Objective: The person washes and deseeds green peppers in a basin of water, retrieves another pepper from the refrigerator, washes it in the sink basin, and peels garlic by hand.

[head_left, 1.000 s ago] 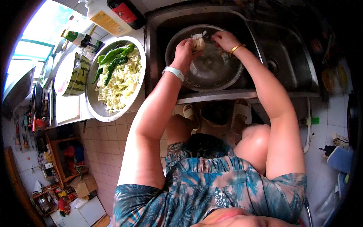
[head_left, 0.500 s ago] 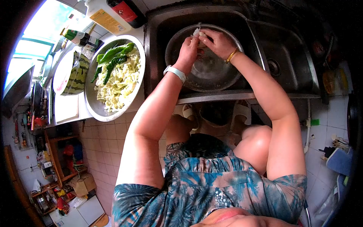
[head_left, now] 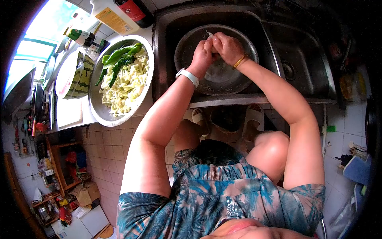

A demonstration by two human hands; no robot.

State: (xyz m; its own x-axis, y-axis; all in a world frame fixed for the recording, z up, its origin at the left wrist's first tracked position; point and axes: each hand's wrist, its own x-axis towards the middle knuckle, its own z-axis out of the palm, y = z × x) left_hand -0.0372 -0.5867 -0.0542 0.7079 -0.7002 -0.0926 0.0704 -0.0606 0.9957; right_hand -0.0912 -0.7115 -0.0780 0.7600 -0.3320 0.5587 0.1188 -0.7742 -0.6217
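Observation:
Over a round metal basin in the sink, my two hands are together. My left hand, below a pale wristband, has its fingers closed on a small white piece. Its thin curled tip sticks out past the fingertips; it may be a garlic clove, but most of it is hidden. Pressed against it from the other side is my right hand, its fingers also closed round the piece. A gold bangle is on the right wrist. The basin appears to have a little water in it.
Left of the sink stands a large metal bowl with chopped cabbage and green peppers. Beyond it are a cut watermelon, a green-capped bottle and a white jug. A second sink basin lies right.
My hands have drawn closer together and shifted slightly toward me. The fingers now cover more of the white piece.

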